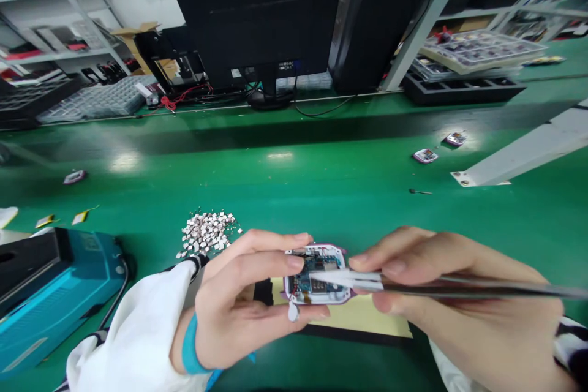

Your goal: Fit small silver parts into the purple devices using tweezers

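My left hand (248, 294) grips a small rounded-square device housing (342, 252) with a purple-edged white rim. Its inside faces up and shows a blue circuit board (305, 285). A small round silvery part (293, 312) hangs at the housing's lower left, by my thumb. My right hand (454, 300) is closed round tweezers (367, 280) with pale tips. Those tips reach over the circuit board from the right; whether they touch it or pinch a part I cannot tell. Beneath the housing lies a yellow pad (367, 318) with a black border.
A heap of small white pieces (209, 231) lies left of centre on the green table (294, 184). The blue machine (82, 282) stands at left. Two similar housings (425, 155) rest at right, near a white metal post (528, 147). A monitor (261, 18) stands at the back.
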The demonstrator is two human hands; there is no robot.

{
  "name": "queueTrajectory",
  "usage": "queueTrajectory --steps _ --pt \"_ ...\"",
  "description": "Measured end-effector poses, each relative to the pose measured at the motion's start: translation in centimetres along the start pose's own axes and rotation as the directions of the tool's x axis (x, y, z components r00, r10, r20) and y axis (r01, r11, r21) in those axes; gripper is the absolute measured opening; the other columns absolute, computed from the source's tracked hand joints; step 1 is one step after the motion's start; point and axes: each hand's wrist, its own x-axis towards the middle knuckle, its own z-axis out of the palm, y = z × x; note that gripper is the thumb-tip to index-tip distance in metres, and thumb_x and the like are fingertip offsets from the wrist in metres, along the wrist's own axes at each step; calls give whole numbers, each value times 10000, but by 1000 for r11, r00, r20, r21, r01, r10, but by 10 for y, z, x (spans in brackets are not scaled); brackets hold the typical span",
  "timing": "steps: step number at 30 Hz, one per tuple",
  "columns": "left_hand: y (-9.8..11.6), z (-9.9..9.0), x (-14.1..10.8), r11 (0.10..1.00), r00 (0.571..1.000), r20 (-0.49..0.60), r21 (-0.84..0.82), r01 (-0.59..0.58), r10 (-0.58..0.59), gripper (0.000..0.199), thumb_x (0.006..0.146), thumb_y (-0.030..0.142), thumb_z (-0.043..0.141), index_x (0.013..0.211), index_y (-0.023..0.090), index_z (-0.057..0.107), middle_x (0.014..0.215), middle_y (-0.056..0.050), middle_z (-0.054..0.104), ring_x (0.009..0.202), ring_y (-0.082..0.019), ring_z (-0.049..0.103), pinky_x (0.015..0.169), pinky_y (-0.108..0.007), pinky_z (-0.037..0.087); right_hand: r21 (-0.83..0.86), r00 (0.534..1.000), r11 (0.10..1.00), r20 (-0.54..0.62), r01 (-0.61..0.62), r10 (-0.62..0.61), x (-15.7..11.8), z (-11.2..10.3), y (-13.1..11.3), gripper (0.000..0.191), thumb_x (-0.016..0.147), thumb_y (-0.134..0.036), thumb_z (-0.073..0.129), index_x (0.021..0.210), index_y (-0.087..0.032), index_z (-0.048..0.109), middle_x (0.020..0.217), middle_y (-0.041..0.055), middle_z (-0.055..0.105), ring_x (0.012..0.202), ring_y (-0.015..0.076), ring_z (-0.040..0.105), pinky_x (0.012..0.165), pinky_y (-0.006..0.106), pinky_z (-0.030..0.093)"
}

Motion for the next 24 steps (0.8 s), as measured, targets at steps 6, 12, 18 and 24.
queueTrajectory --steps 6,12,18,24 --pt "0 -1 -3 995 999 48 -104 -6 11 434 654 36 655 1025 186 487 1111 -93 505 985 -249 545 781 -393 535 -2 988 999 146 -43 42 5 -5 0 319 582 -78 718 824 -267 629 759 -22 666 711 147 638 639 209 563" --pt "1 -1 -4 999 995 103 -37 -14 18 286 666 12 629 898 158 551 1112 -90 472 1002 -259 531 789 -382 538 -72 994 997 105 18 -11 -2 -4 1 352 616 -18 670 850 -273 614 790 -26 661 748 156 634 683 270 563" --pt "3 -4 1 999 987 157 26 -35 31 192 678 67 639 847 140 586 1063 -88 475 965 -240 555 770 -332 551 -68 999 998 51 17 -13 -5 1 3 338 629 -8 653 839 -267 599 792 -15 652 745 152 627 656 255 562" --pt "3 -4 6 997 993 106 38 -62 58 179 670 174 666 817 123 577 1000 -89 520 868 -200 600 723 -282 562 38 990 998 135 45 -49 0 -5 3 282 667 -63 647 869 -258 619 802 -5 654 741 151 633 671 249 554"
